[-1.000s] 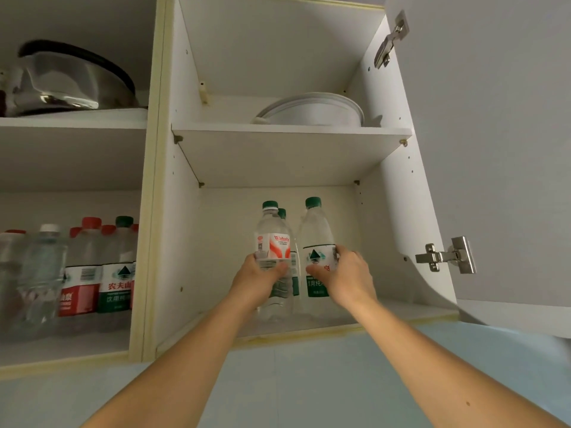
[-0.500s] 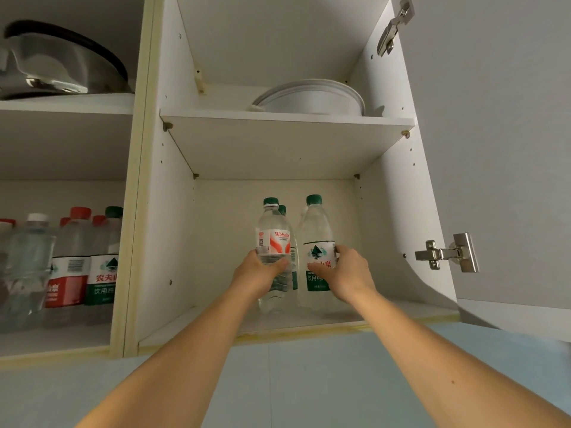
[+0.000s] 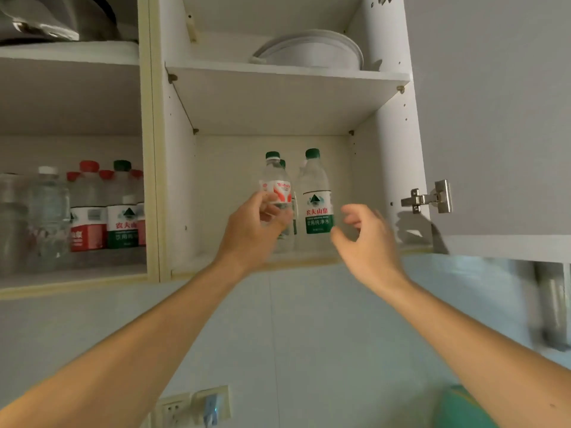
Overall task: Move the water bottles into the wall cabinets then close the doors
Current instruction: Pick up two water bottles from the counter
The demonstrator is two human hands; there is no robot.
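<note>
In the open right wall cabinet [image 3: 389, 156], three green-capped water bottles stand on the lower shelf [image 3: 197, 261]. My left hand [image 3: 251, 227] grips the bottle with the red and white label [image 3: 276, 182] around its middle. The green-label bottle [image 3: 317, 196] stands free just right of it. Only the cap of the third bottle [image 3: 283, 164] shows behind them. My right hand [image 3: 367, 239] hovers right of the green-label bottle, apart from it, fingers loosely curled and holding nothing. The cabinet door [image 3: 494, 118] stands open on the right.
The left cabinet's lower shelf holds several bottles [image 3: 92, 217] with red, green and white caps. A white bowl [image 3: 312, 50] sits on the upper right shelf, a metal pot [image 3: 46, 23] on the upper left. A door hinge [image 3: 429, 199] juts out. A wall socket [image 3: 194, 406] is below.
My right hand has let go of the green-label bottle and drawn back to the right. My left hand still holds the red-label bottle. The view has tilted down slightly.
</note>
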